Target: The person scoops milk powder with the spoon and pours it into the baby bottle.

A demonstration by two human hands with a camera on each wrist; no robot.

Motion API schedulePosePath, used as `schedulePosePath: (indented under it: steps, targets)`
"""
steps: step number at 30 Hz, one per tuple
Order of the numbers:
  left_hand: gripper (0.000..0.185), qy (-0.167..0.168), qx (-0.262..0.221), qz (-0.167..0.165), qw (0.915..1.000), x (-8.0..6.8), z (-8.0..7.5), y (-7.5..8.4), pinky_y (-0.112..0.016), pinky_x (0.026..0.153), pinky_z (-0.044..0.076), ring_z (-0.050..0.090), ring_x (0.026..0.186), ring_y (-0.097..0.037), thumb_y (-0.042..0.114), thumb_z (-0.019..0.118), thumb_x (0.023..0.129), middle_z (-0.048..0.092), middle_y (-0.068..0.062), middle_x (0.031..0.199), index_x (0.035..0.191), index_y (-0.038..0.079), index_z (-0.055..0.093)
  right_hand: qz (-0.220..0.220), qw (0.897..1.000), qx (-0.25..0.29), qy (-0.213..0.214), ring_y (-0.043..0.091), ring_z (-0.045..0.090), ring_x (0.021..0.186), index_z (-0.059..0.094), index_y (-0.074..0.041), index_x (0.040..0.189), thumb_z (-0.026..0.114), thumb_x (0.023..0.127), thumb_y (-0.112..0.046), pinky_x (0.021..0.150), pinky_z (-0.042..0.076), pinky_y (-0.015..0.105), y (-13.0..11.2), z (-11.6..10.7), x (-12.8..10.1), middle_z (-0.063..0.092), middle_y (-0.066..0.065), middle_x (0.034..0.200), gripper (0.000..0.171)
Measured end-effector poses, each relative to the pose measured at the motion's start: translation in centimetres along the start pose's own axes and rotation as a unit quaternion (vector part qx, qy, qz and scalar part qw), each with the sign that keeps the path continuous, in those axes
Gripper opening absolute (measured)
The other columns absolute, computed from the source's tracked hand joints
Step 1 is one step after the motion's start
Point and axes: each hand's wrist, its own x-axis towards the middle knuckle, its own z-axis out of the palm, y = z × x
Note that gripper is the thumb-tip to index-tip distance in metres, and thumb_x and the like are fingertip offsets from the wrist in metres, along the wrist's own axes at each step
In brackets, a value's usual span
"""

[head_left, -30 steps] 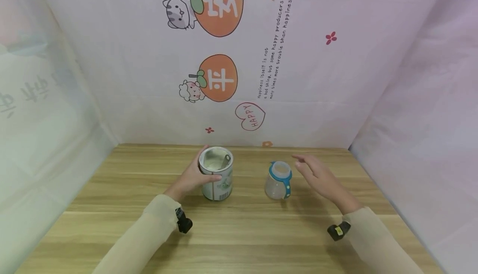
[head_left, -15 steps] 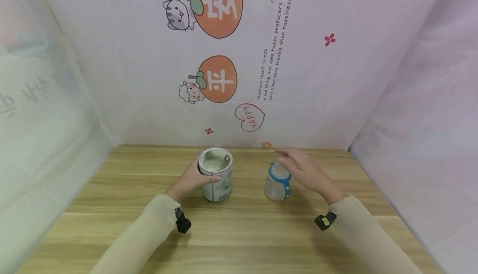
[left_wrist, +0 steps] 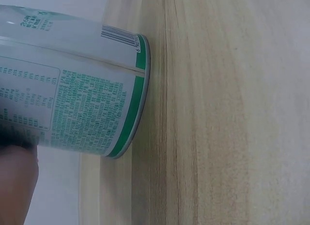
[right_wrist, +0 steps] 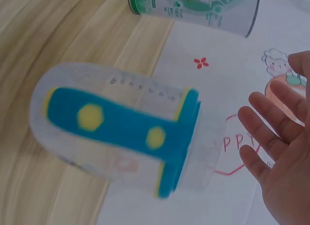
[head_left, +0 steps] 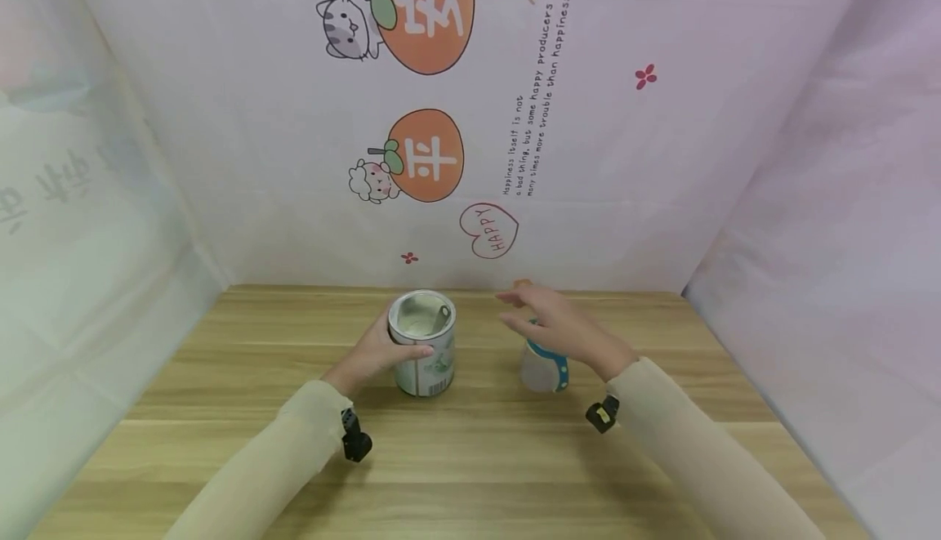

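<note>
**Metal tin steadied, bottle not yet charged**

Metal formula tin, lid off, stands upright on the wooden table; pale powder and what appears to be a scoop handle show inside. The left hand curls around the tin's near-left wall, its grip holding the tin. Just to the right, apart from the tin, stands the clear baby bottle with blue-and-yellow handles, uncapped and apparently empty. By this showing, both containers are opened and placed; scooping and filling are judged still to do. The right hand hovers above the bottle, palm down, fingers spread and straight, pointing toward the tin, grip wide and holding nothing.
</note>
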Motion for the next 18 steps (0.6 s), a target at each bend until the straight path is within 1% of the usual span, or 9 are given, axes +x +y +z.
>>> schedulePosePath:
  steps: [1,2,4,6,8,13,16,18]
  targets:
    - [0.094,-0.001,0.001,0.0,1.0,0.0,0.0,0.0,-0.054,0.111,0.032,0.045,0.133,-0.032,0.017,0.089,0.077,0.048,-0.01,0.143,0.152,0.023,0.033,-0.002,1.0,-0.008,-0.004,0.021,0.055,0.124,0.058,-0.009,0.136,0.057,0.103,-0.038,0.102,0.047,0.042,-0.2,0.1,0.4,0.06,0.006,0.134,0.044]
    - [0.094,-0.002,0.004,0.001,1.0,0.0,-0.1,-0.1,-0.055,0.111,0.032,0.045,0.133,-0.032,0.018,0.089,0.077,0.048,-0.01,0.143,0.152,0.023,0.033,-0.003,1.0,-0.013,-0.006,0.02,0.056,0.121,0.059,-0.009,0.135,0.059,0.102,-0.036,0.103,0.046,0.041,-0.5,0.2,0.8,0.062,0.004,0.131,0.042]
    - [0.094,-0.002,0.007,0.0,1.0,0.0,-0.1,0.0,-0.055,0.11,0.032,0.045,0.132,-0.032,0.02,0.089,0.077,0.048,-0.01,0.143,0.152,0.023,0.033,0.001,1.0,-0.022,-0.012,0.019,0.056,0.12,0.061,-0.011,0.134,0.06,0.102,-0.037,0.103,0.046,0.041,-1.0,0.4,1.5,0.063,0.002,0.13,0.042]
    - [0.094,-0.002,0.011,0.0,0.9999,0.0,-0.1,0.0,-0.055,0.11,0.032,0.045,0.132,-0.032,0.021,0.089,0.077,0.048,-0.01,0.143,0.152,0.023,0.032,0.004,0.999,-0.032,-0.019,0.017,0.056,0.12,0.062,-0.013,0.133,0.06,0.101,-0.04,0.103,0.045,0.04,-1.4,0.6,2.3,0.063,0.001,0.13,0.042]
    - [0.094,-0.001,0.012,-0.002,0.9999,-0.1,0.0,0.1,-0.056,0.11,0.031,0.045,0.132,-0.032,0.021,0.089,0.078,0.048,-0.01,0.143,0.152,0.023,0.032,-0.003,0.999,-0.042,-0.025,0.017,0.056,0.119,0.063,-0.014,0.132,0.06,0.1,-0.043,0.102,0.046,0.039,-1.8,0.8,3.1,0.064,0.002,0.13,0.043]
    - [0.093,0.004,0.009,-0.016,0.9998,-0.1,0.0,0.2,-0.057,0.111,0.03,0.044,0.133,-0.032,0.02,0.088,0.078,0.047,-0.01,0.144,0.152,0.023,0.032,-0.037,0.995,-0.086,-0.024,0.017,0.062,0.109,0.067,-0.013,0.124,0.066,0.097,-0.042,0.092,0.052,0.036,-2.8,1.4,5.1,0.068,0.001,0.12,0.04]
    - [0.093,0.002,0.012,-0.019,0.9998,-0.1,0.0,0.2,-0.057,0.111,0.031,0.044,0.133,-0.033,0.02,0.088,0.079,0.047,-0.011,0.144,0.153,0.022,0.031,-0.037,0.993,-0.11,-0.028,0.017,0.064,0.104,0.069,-0.014,0.121,0.069,0.095,-0.04,0.086,0.054,0.036,-3.5,1.8,6.0,0.069,-0.001,0.115,0.036]
    - [0.092,0.001,0.012,-0.017,0.9998,-0.1,0.1,0.2,-0.057,0.11,0.031,0.044,0.133,-0.033,0.021,0.087,0.08,0.047,-0.011,0.144,0.153,0.022,0.031,-0.038,0.992,-0.115,-0.031,0.017,0.065,0.102,0.07,-0.015,0.12,0.07,0.095,-0.039,0.084,0.054,0.037,-3.9,1.9,6.6,0.07,0.0,0.113,0.035]
